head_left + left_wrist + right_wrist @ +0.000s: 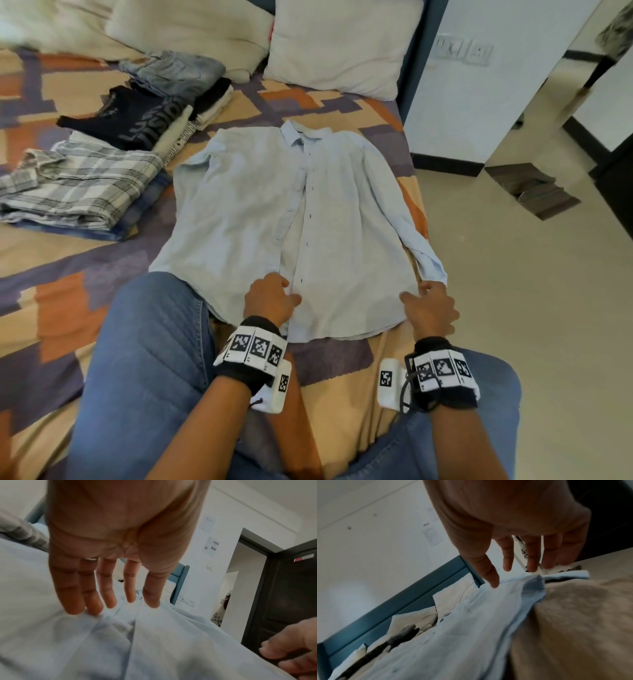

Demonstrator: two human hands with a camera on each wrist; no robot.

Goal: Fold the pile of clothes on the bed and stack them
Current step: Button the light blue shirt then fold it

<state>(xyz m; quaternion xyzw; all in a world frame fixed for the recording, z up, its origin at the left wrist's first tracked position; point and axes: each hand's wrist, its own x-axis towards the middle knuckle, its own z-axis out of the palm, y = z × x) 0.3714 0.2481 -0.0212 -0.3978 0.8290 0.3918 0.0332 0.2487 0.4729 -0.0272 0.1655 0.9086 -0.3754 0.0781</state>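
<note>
A light blue button-up shirt (308, 212) lies flat and face up on the patterned bedsheet (51, 308), collar at the far end. My left hand (270, 298) rests on its near hem beside the button placket. In the left wrist view the left hand (113, 601) has straight fingers, tips touching the blue shirt (120, 649). My right hand (428, 305) sits at the shirt's near right corner, next to the right sleeve cuff (433, 267). In the right wrist view the right hand (506, 566) has its fingers extended, thumb tip on the shirt (471, 635); it grips nothing.
Folded clothes lie at the left: a plaid shirt (78, 192) on a stack, a black T-shirt (130, 120), grey jeans (171, 72). Pillows (335, 44) line the headboard. The bed's right edge drops to the floor (513, 308). My knees in jeans (144, 359) flank my hands.
</note>
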